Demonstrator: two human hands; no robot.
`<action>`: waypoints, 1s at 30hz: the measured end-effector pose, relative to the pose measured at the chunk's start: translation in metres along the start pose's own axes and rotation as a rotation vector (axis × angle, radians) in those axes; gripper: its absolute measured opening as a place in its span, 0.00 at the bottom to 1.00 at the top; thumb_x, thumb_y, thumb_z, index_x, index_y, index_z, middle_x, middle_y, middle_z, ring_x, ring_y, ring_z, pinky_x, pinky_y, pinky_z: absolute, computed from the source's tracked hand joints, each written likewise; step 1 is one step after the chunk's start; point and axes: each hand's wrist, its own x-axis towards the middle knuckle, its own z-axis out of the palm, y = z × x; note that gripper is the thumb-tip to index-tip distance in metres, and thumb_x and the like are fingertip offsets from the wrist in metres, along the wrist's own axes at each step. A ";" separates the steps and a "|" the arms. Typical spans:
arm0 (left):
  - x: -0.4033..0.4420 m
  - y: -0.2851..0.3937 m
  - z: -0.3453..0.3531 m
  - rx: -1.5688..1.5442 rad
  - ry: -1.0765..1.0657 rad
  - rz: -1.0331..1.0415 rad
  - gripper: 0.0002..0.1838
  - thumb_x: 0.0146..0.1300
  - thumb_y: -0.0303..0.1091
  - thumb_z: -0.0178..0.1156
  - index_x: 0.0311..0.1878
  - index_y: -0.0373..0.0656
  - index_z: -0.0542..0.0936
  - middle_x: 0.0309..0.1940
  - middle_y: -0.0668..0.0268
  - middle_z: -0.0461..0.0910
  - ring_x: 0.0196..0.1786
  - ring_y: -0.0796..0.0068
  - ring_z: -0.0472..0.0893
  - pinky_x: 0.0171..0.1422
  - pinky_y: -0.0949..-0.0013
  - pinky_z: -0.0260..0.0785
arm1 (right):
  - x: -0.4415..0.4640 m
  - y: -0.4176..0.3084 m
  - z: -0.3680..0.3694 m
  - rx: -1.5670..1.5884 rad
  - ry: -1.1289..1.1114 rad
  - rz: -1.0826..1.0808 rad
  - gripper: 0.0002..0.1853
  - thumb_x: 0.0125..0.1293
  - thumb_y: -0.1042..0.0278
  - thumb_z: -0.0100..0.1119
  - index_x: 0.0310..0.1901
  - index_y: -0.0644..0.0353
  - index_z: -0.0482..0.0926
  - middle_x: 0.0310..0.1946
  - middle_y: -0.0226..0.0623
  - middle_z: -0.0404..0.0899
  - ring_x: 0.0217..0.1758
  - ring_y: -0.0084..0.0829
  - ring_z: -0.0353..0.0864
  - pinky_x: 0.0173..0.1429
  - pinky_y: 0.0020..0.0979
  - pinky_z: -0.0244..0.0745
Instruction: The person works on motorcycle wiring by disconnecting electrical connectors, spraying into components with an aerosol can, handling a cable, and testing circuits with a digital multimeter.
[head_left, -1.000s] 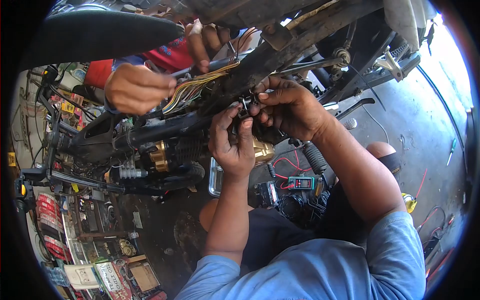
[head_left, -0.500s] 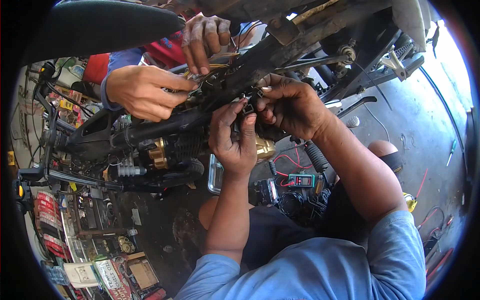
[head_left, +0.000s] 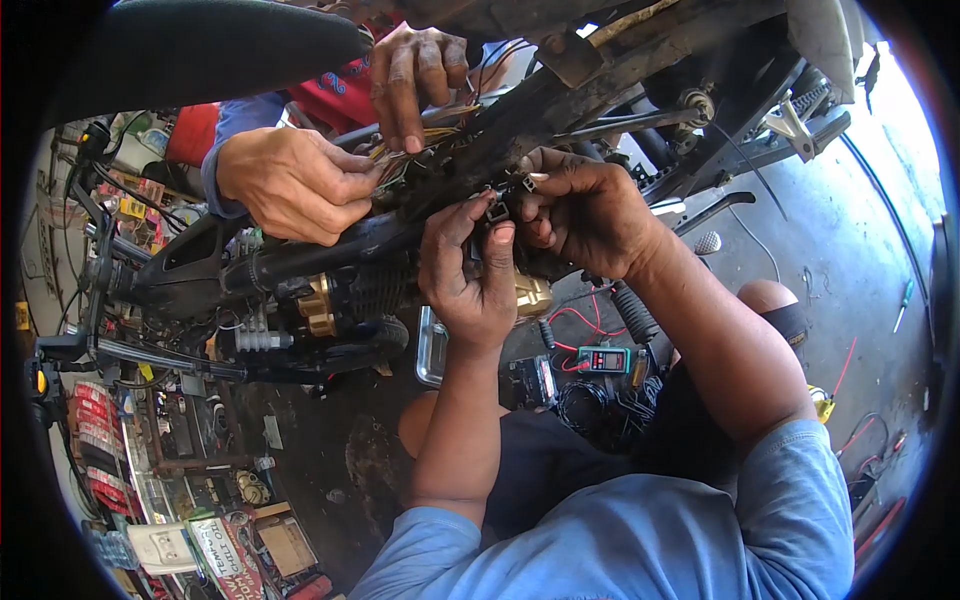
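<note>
Beside the dark motorcycle frame (head_left: 345, 240), my left hand (head_left: 466, 268) pinches a small black plug-like part (head_left: 497, 211) between thumb and fingers. My right hand (head_left: 598, 212) is closed close by, with another small dark connector-like part (head_left: 529, 184) at its thumb and fingertip. The two parts are near each other; whether they touch is hard to make out. Across the frame, a co-worker's hand (head_left: 295, 188) pinches the ends of several thin wires (head_left: 440, 133), and that person's other hand (head_left: 415, 85) rests fingers on the same bundle.
On the floor by my knees lie a green multimeter (head_left: 605, 360) with red leads, a boxy dark part (head_left: 532, 382), coiled black cable (head_left: 585, 405) and a metal tray (head_left: 431, 345). A screwdriver (head_left: 904, 303) lies far right. Parts and boxes (head_left: 285, 545) crowd the lower left.
The co-worker's pinching hand has shifted and turned slightly at the wires, and their other hand has dipped a little. My hands have barely moved, still holding the small parts.
</note>
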 end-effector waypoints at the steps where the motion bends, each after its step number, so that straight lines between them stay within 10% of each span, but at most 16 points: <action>1: 0.001 0.001 0.000 0.010 -0.007 -0.014 0.14 0.72 0.28 0.62 0.58 0.35 0.79 0.54 0.58 0.80 0.43 0.78 0.80 0.40 0.75 0.78 | 0.000 0.000 0.001 0.004 0.003 -0.006 0.05 0.70 0.76 0.52 0.45 0.60 0.73 0.33 0.40 0.82 0.30 0.28 0.81 0.38 0.25 0.79; 6: 0.018 0.023 0.001 0.088 -0.073 -0.083 0.14 0.71 0.29 0.60 0.57 0.37 0.82 0.46 0.57 0.81 0.47 0.63 0.82 0.54 0.62 0.75 | -0.003 0.000 0.002 -0.013 -0.029 -0.014 0.05 0.70 0.76 0.52 0.46 0.61 0.73 0.32 0.40 0.83 0.28 0.29 0.82 0.36 0.25 0.79; 13: 0.016 0.023 0.008 -0.148 -0.040 -0.218 0.14 0.67 0.28 0.62 0.55 0.38 0.84 0.41 0.59 0.79 0.36 0.73 0.82 0.39 0.70 0.75 | -0.015 0.008 0.008 -0.178 -0.013 -0.127 0.10 0.67 0.78 0.55 0.50 0.66 0.76 0.33 0.38 0.84 0.33 0.26 0.84 0.42 0.24 0.81; 16: 0.020 0.012 0.008 0.156 -0.061 0.085 0.15 0.74 0.34 0.57 0.51 0.30 0.84 0.44 0.61 0.81 0.43 0.74 0.79 0.44 0.74 0.71 | -0.022 0.010 0.003 -0.809 0.076 -0.340 0.21 0.67 0.78 0.65 0.60 0.67 0.72 0.47 0.39 0.83 0.50 0.26 0.84 0.53 0.27 0.82; 30: 0.013 0.007 0.011 0.047 -0.048 -0.065 0.21 0.75 0.38 0.55 0.57 0.26 0.80 0.43 0.64 0.79 0.29 0.89 0.68 0.33 0.82 0.59 | -0.014 0.016 0.001 -0.771 0.078 -0.452 0.16 0.74 0.68 0.62 0.57 0.68 0.75 0.42 0.35 0.83 0.40 0.19 0.82 0.45 0.23 0.80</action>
